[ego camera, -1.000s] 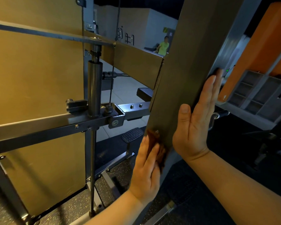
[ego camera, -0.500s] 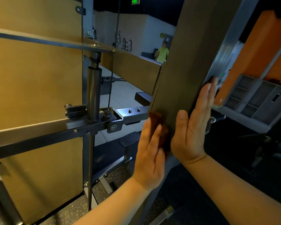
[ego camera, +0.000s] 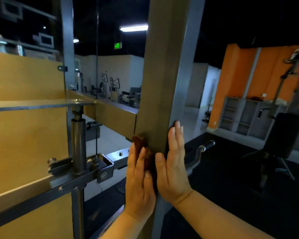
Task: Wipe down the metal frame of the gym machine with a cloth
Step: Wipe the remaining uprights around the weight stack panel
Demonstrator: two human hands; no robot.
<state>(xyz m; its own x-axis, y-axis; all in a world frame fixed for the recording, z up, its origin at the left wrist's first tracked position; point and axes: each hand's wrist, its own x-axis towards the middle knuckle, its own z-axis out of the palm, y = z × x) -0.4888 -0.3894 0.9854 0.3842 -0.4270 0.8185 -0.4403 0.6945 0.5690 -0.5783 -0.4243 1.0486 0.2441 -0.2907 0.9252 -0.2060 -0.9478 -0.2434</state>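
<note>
The brown cloth [ego camera: 139, 144] is only pinned by flat fingers, so I judge it could slide out and drop if pressure eases. The bolted crossbar [ego camera: 118, 156] just beside it could also snag it. The left hand [ego camera: 139, 185], fingers straight, presses the cloth against the metal upright's [ego camera: 160, 83] left edge. The right hand [ego camera: 173, 169] lies flat, fingers straight, on its right face.

The cloth [ego camera: 140, 146] is dark reddish brown; the frame post [ego camera: 160, 75] is dull olive-grey on its broad face and paler steel grey on its side. The panels [ego camera: 24, 138] are plain yellow-tan, the far wall [ego camera: 235, 80] orange, the exit sign [ego camera: 117, 46] green, the shelving [ego camera: 240, 116] grey.
</note>
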